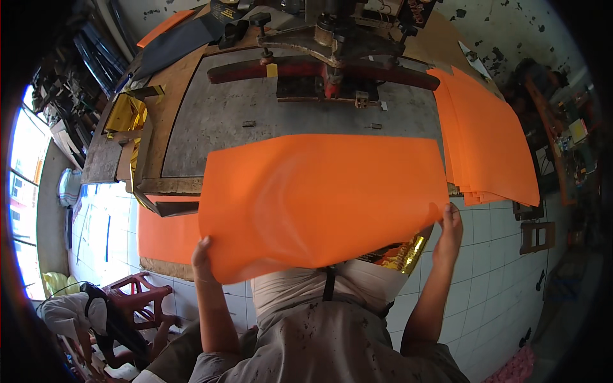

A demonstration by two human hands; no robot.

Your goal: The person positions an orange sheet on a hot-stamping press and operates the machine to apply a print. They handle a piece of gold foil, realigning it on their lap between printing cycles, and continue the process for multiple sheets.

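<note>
A large, flexible orange sheet (345,191) is held up in front of me, bowed and glossy, over the near edge of a grey metal press bed (211,121). My left hand (202,258) grips its lower left edge, thumb on top. At its right edge my right hand (449,223) is closed on the sheet, whose corner curls there. The fingers behind the sheet are hidden. Beyond it stands a machine with a dark red crossbar (236,71) and a dark block (300,89) beneath. The sheet hides the near part of the bed.
More orange sheets (485,140) lie stacked at the right of the bench. Another orange stack (166,233) sits low at the left. Gold foil (126,113) lies in a box-like holder, and a gold roll (414,254) is by my lap. A person (83,313) bends near a red stool (137,297).
</note>
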